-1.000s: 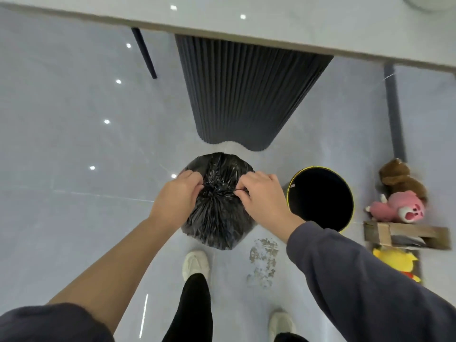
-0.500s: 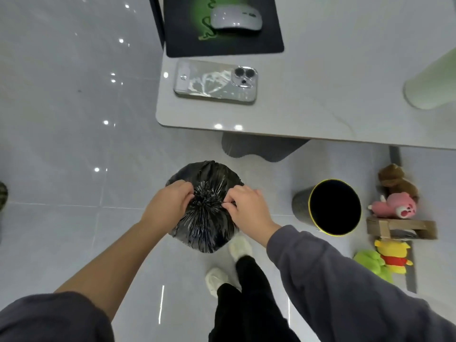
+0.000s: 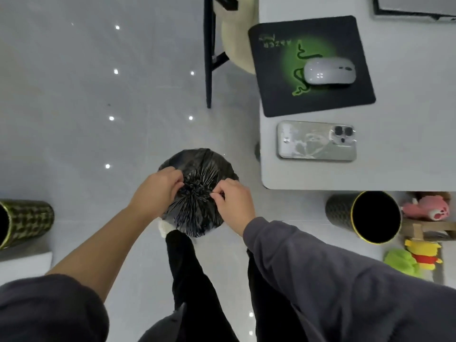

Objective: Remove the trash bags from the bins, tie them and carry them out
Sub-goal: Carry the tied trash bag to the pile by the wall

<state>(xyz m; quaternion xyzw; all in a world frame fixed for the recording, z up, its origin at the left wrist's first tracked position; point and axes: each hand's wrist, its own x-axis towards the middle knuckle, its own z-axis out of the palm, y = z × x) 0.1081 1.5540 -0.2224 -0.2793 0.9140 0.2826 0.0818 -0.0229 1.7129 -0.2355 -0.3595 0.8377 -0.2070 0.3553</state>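
Note:
A full black trash bag (image 3: 197, 213) hangs in front of me above the floor, its neck gathered into a tight bunch at the top. My left hand (image 3: 158, 191) pinches the bunched plastic from the left. My right hand (image 3: 234, 203) pinches it from the right. A black bin with a yellow rim (image 3: 367, 215) stands to the right, under the table edge, with no bag showing inside. A second bin with a houndstooth pattern (image 3: 27, 220) is at the far left edge.
A grey table (image 3: 407, 149) at the right carries a phone (image 3: 315, 141), a mouse (image 3: 328, 72) and a black and green mouse pad (image 3: 278, 95). Plush toys (image 3: 424, 208) and a cardboard box lie by the right bin. A chair leg (image 3: 208, 53) stands behind.
The view has swung left and up, so the table sits further right and a second bin appears at left. Both hands stay pinched on the bag's neck.

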